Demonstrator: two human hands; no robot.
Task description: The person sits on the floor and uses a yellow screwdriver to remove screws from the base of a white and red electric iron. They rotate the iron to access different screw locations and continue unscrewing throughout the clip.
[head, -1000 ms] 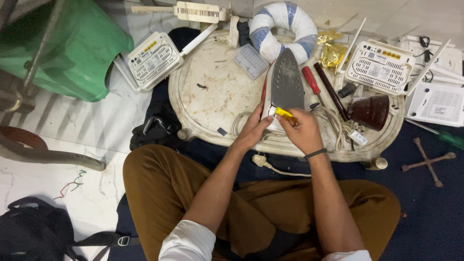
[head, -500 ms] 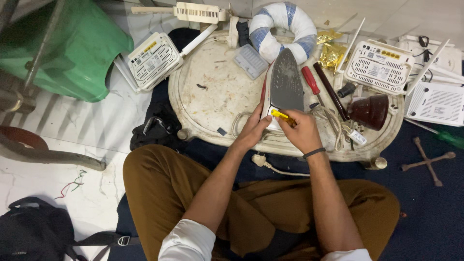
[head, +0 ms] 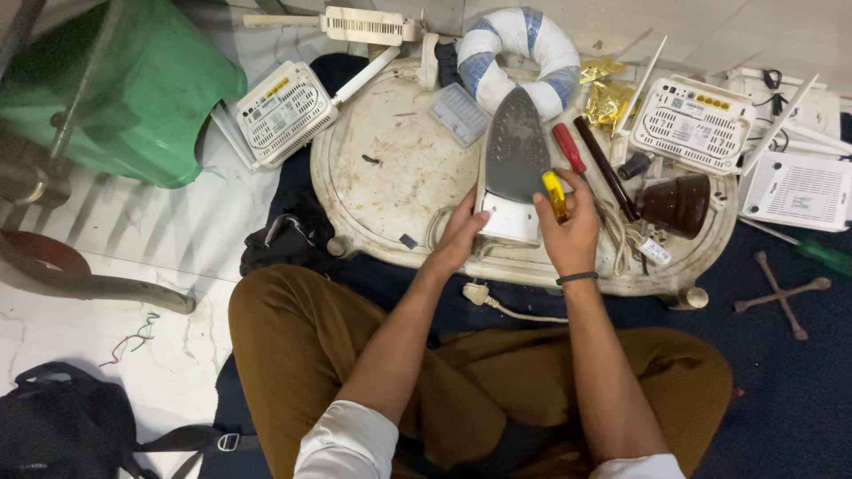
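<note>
A clothes iron (head: 515, 160) lies on a worn, cream-coloured oval table (head: 390, 177) with its grey soleplate up and its tip pointing away from me. My left hand (head: 457, 239) grips the iron's near left edge, thumb against its white heel. My right hand (head: 568, 231) is at the iron's right side and holds a yellow-handled screwdriver (head: 555, 195) upright against the soleplate's edge. The iron's white cord and plug (head: 479, 294) hang off the table's near rim.
A red-handled screwdriver (head: 568, 146), a dark rod (head: 605, 168) and a brown cone-shaped part (head: 679, 202) lie right of the iron. White routers (head: 284, 111) (head: 692, 120), a blue-and-white ring (head: 519, 53), a green stool (head: 133, 89) and a black bag (head: 62, 426) surround me.
My right hand has shifted from the iron's near end to its right side, with the yellow screwdriver now upright. My left hand has slid up along the iron's left edge.
</note>
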